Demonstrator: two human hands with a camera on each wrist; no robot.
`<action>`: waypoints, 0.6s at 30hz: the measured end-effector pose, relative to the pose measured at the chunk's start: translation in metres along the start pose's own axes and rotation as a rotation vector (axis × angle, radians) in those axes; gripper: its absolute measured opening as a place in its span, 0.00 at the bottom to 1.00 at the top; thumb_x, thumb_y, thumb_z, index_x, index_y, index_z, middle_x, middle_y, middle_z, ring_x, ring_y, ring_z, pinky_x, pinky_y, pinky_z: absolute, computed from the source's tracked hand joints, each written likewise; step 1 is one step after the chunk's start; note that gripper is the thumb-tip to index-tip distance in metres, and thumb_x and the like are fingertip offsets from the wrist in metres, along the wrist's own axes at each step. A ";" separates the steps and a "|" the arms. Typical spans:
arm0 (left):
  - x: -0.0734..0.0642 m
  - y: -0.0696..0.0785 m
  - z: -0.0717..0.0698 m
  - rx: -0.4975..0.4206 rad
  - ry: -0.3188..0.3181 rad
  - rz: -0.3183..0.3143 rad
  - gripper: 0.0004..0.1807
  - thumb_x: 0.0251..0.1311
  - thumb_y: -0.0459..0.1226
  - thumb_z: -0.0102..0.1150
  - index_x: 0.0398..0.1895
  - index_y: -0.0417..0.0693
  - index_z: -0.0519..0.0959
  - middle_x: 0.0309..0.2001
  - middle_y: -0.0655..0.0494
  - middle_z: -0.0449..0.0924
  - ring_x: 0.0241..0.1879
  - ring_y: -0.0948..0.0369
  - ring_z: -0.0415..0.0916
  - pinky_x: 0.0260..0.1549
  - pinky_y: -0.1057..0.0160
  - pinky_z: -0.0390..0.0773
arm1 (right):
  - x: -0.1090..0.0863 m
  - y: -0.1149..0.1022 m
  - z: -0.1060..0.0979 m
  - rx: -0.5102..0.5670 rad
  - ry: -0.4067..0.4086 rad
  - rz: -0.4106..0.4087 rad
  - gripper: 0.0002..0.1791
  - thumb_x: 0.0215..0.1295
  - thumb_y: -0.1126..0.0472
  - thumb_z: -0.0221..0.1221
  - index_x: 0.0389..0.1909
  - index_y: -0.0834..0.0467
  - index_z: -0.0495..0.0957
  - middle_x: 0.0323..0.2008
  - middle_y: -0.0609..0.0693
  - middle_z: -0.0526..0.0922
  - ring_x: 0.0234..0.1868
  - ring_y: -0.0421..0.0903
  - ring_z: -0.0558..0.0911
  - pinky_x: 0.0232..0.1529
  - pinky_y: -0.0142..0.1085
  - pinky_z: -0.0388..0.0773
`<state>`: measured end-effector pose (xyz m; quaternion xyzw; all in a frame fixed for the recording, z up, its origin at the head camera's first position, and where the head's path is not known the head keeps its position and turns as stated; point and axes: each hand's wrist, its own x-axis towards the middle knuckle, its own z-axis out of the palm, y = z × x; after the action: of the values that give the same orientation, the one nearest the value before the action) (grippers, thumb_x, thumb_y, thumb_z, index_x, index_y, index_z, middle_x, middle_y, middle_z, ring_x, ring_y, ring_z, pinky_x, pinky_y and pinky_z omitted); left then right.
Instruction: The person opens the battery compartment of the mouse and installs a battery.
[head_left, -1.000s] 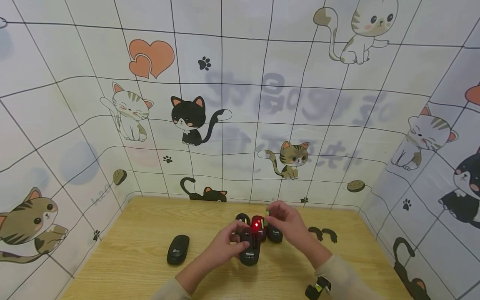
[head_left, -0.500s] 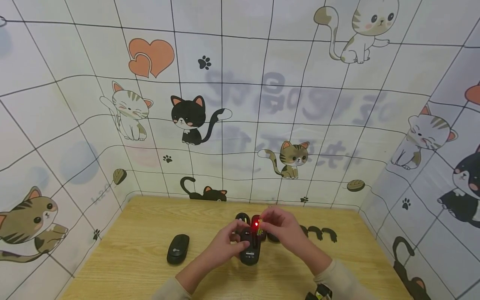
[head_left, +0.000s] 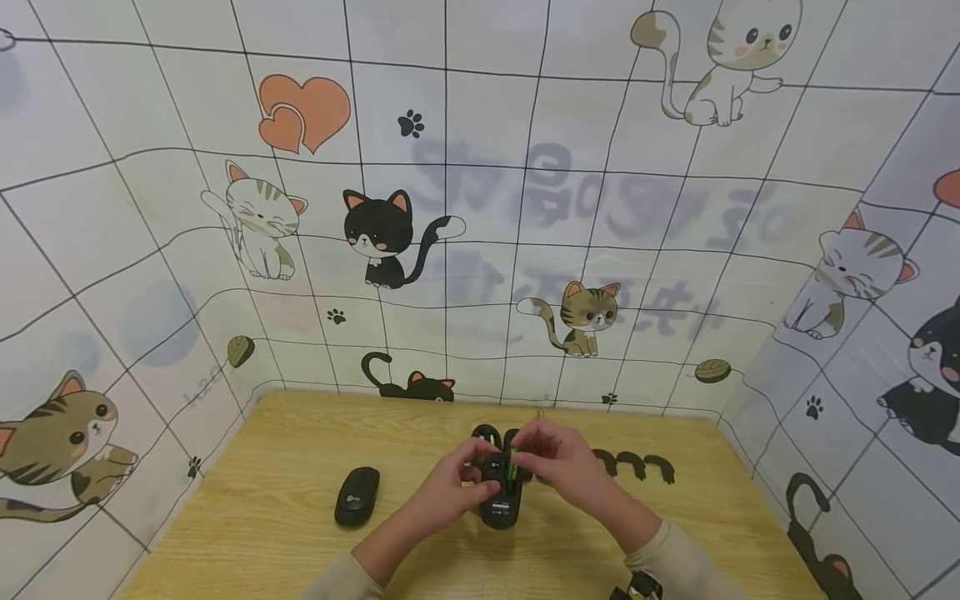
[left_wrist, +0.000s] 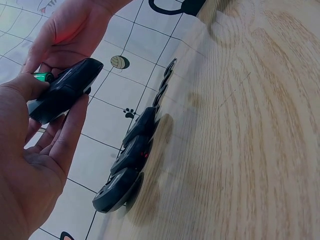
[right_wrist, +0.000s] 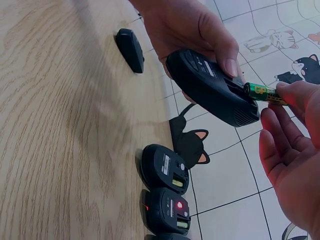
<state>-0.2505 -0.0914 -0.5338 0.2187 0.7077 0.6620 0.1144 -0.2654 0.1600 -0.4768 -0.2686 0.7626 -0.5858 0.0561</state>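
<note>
My left hand [head_left: 453,483] grips a black computer mouse [head_left: 498,510], its underside turned up and its battery slot uncovered. Between thumb and fingers, my right hand [head_left: 564,457] pinches a green battery [head_left: 513,465]. In the right wrist view, one end of the battery [right_wrist: 261,93] is right at the slot of the mouse [right_wrist: 207,87], with the battery tilted out of it. The left wrist view shows the mouse [left_wrist: 67,90] side-on, held off the table, with the battery's green end [left_wrist: 44,76] just over it.
Several more mice lie underside up at the back; one [right_wrist: 166,167] shows a battery inside, another [right_wrist: 167,211] a red light and a battery. A black mouse [head_left: 357,497] stands apart at left. Curved black pieces [head_left: 630,465] lie at right, before the cat-print backdrop [head_left: 480,208].
My right hand has come left and slightly down with the battery, from over the back mice to the held mouse's slot. My left hand and its mouse have stayed nearly still.
</note>
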 end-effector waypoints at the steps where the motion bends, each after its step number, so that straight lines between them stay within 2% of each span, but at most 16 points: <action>1: 0.000 0.000 0.000 -0.001 0.000 0.001 0.22 0.74 0.32 0.68 0.68 0.50 0.76 0.60 0.47 0.77 0.47 0.54 0.86 0.36 0.51 0.93 | 0.000 -0.001 0.000 -0.015 -0.003 -0.006 0.08 0.77 0.62 0.70 0.52 0.58 0.85 0.47 0.56 0.88 0.46 0.47 0.88 0.45 0.38 0.87; 7: 0.000 0.002 0.001 -0.007 0.010 0.008 0.23 0.73 0.32 0.69 0.68 0.51 0.77 0.58 0.47 0.77 0.47 0.54 0.86 0.36 0.50 0.94 | -0.001 -0.002 0.002 -0.103 -0.013 -0.019 0.06 0.76 0.60 0.71 0.50 0.52 0.87 0.44 0.49 0.88 0.42 0.47 0.86 0.44 0.37 0.86; 18: 0.000 0.003 0.002 -0.008 0.023 0.014 0.23 0.73 0.32 0.69 0.68 0.50 0.77 0.57 0.47 0.77 0.47 0.53 0.86 0.36 0.51 0.93 | -0.002 0.000 0.003 -0.130 -0.014 -0.002 0.05 0.77 0.59 0.70 0.49 0.50 0.88 0.43 0.49 0.86 0.43 0.48 0.85 0.45 0.37 0.85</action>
<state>-0.2489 -0.0896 -0.5308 0.2157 0.7048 0.6680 0.1026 -0.2626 0.1587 -0.4780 -0.2765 0.7985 -0.5330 0.0436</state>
